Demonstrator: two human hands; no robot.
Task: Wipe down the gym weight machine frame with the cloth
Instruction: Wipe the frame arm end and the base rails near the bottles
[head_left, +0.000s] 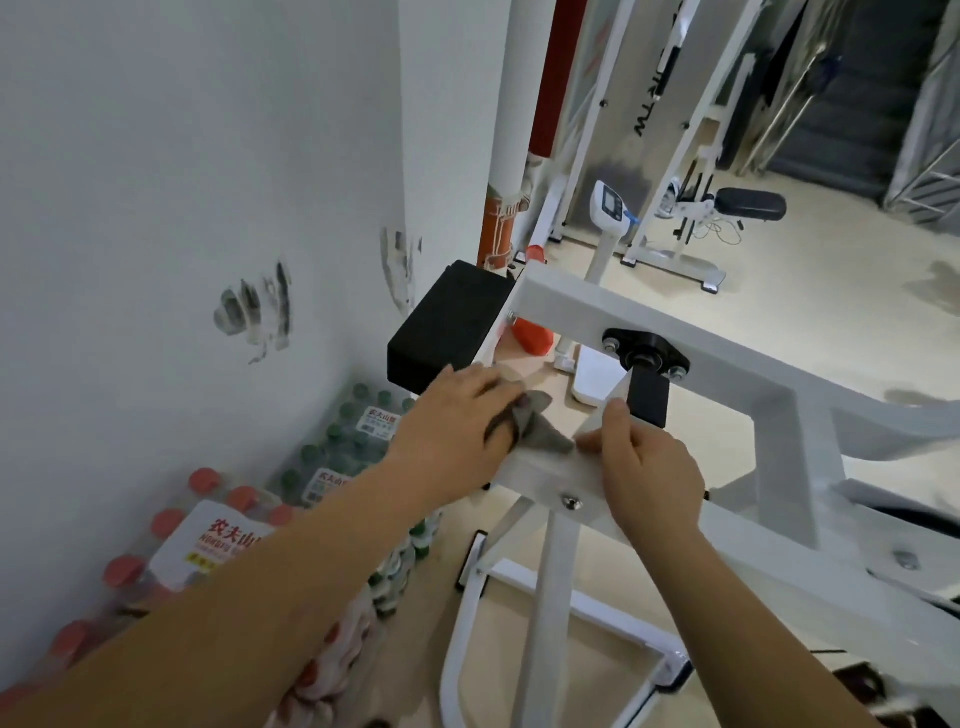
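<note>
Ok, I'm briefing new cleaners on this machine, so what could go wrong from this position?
1. The right hand grips the white frame right beside the black pivot bracket; if that joint moves, fingers could get pinched.
2. The grey cloth under the left hand has a loose corner that might snag on frame hardware.
3. Bottled water packs crowd the floor nearby, a possible trip hazard.

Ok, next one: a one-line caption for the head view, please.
Left hand holds a grey cloth on the white machine frame while the right hand grips the frame beside it.
</note>
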